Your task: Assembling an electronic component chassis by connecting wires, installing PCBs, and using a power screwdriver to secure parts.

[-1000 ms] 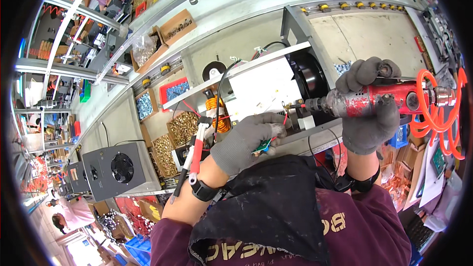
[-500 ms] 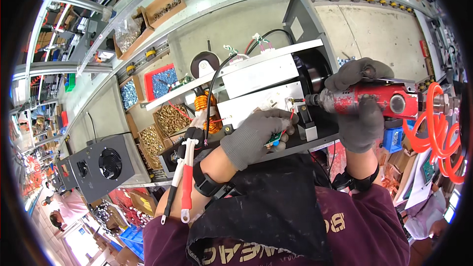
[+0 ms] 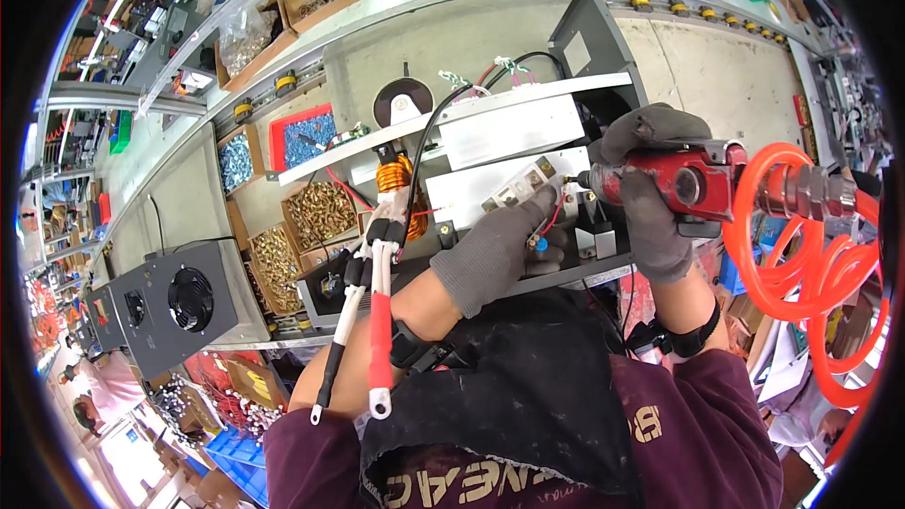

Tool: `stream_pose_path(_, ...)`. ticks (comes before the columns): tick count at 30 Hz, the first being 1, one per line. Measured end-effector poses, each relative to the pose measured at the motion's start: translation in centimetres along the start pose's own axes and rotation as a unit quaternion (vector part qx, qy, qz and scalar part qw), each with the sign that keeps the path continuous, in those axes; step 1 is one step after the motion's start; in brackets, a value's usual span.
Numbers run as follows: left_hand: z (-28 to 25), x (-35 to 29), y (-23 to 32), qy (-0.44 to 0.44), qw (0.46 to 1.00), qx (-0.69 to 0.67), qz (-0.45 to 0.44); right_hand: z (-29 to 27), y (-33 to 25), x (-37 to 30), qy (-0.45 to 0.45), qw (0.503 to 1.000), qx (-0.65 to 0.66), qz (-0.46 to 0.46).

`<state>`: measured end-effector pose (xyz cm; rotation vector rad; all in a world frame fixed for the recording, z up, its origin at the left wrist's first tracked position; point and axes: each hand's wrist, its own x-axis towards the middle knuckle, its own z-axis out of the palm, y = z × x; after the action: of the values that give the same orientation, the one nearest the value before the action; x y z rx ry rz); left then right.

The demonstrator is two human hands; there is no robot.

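My left hand (image 3: 509,250), in a grey glove, has its fingers closed at the end of a flat silver metal strip with holes (image 3: 518,187). A thin red wire (image 3: 556,215) and a small blue component (image 3: 538,244) show by its fingers; what else it holds is hidden. My gloved right hand (image 3: 655,236) wraps round a red air screwdriver (image 3: 674,179). The black tip of the screwdriver points left, close to the strip's end; whether they touch I cannot tell. Below lies a white metal panel (image 3: 457,198) inside a dark grey housing (image 3: 603,33).
An orange copper coil (image 3: 396,184) and thick cables with ring lugs (image 3: 380,349) are left of my hand. Brass fasteners fill boxes (image 3: 319,212); a red tray (image 3: 278,146) holds blue-grey parts. A coiled orange air hose (image 3: 754,254) hangs at right. A grey fan panel (image 3: 170,297) lies at left.
The screwdriver has turned, its rear end and the hose swinging nearer. By my left hand the metal strip now shows plainly, and the green board seen earlier is hidden. The view has shifted slightly.
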<state>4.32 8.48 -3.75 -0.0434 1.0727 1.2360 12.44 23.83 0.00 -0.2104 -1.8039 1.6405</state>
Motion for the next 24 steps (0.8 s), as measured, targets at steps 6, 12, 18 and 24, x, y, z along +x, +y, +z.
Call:
stream_pose_path(6,-0.9,-1.7,0.1,-0.040,0.997,-0.048,0.038,1.7,0.4,-0.3,0.050,0.990,0.094,0.095)
stream_pose_path(12,-1.7,-1.2,-0.9,-0.036,0.997,-0.072,0.023,2.4,0.5,-0.9,-0.001,1.000,-0.014,0.021)
stream_pose_path(18,-1.2,-0.8,-0.7,0.050,0.998,-0.014,-0.028,2.3,0.0,-0.7,0.027,0.996,-0.086,0.006)
stream_pose_path(24,-1.5,0.1,-1.2,0.065,0.997,-0.012,-0.032,2.5,0.4,-0.5,0.023,0.998,-0.059,-0.019)
